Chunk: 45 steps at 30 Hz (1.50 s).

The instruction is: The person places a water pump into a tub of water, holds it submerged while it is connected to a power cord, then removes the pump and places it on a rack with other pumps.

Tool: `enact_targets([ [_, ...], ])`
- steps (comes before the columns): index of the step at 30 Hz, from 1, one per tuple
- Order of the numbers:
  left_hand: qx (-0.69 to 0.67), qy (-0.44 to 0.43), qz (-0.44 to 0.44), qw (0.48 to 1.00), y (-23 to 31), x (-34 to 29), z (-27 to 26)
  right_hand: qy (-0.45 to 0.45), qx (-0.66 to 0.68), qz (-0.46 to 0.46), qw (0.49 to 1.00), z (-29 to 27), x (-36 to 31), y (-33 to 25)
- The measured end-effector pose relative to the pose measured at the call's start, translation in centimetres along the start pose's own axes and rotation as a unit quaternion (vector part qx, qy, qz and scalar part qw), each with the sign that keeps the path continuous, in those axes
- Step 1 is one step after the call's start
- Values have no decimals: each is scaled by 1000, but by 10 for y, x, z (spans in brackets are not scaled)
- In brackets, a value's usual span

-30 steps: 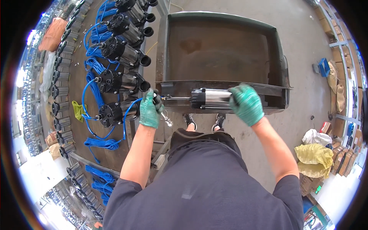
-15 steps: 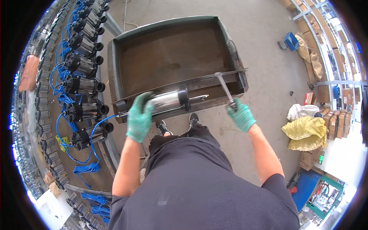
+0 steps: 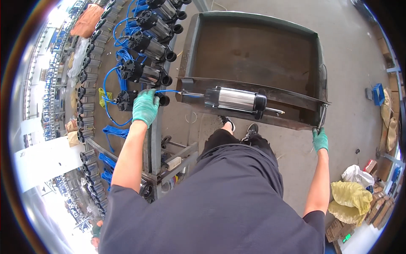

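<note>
My left hand [image 3: 145,107], in a green glove, closes over the metal body of a pump with a black end [image 3: 126,100] at the near end of the row on the left. My right hand [image 3: 320,139], also gloved, is closed on the lower end of a slim metal tool with a hammer-like head [image 3: 323,115], by the near right corner of the tank. A shiny motor body with black end caps [image 3: 237,98] lies across the tank's front ledge, away from both hands. Its shaft points right, and a blue cable [image 3: 168,91] runs from its left end.
The rectangular metal tank [image 3: 256,16] has a crossbar [image 3: 253,84] near its front. More pumps [image 3: 152,46] with blue cables line the bench at left. A metal frame [image 3: 156,144] stands beside my left arm. Yellow sacks [image 3: 349,199] and a blue bin [image 3: 377,94] are at right.
My left hand has left the motor body and moved left to the pump in the row. My right hand has brought the tool to the tank's near right corner. The view has shifted left.
</note>
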State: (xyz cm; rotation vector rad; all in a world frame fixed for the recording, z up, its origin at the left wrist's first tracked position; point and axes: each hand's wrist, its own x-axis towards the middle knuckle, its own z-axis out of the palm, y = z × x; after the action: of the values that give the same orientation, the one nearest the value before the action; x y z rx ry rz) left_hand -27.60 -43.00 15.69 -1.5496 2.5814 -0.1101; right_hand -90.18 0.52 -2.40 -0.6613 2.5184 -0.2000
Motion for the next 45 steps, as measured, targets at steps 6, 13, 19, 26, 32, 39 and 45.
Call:
enact_targets([
  [6,59,-166,21,984,8,45,3,157,-11,-173,972,-49,-36,-150],
  [13,55,-281,24,958,18,77,61,-50,-23,-315,947,-40,-122,-361],
  [19,-51,-257,-46,964,23,37,60,-68,-129,-348,926,-24,-113,-360],
  [26,-386,-259,-106,879,18,-51,-10,-71,-15,-300,951,-52,-85,-353],
  [32,-424,-136,-66,893,29,-68,-7,-33,124,-277,952,-126,-54,-324],
  [39,-398,161,118,895,123,60,18,46,-111,-270,955,-132,-2,-364],
  [45,-269,69,20,960,141,146,92,3,-213,-237,948,-83,51,-388],
])
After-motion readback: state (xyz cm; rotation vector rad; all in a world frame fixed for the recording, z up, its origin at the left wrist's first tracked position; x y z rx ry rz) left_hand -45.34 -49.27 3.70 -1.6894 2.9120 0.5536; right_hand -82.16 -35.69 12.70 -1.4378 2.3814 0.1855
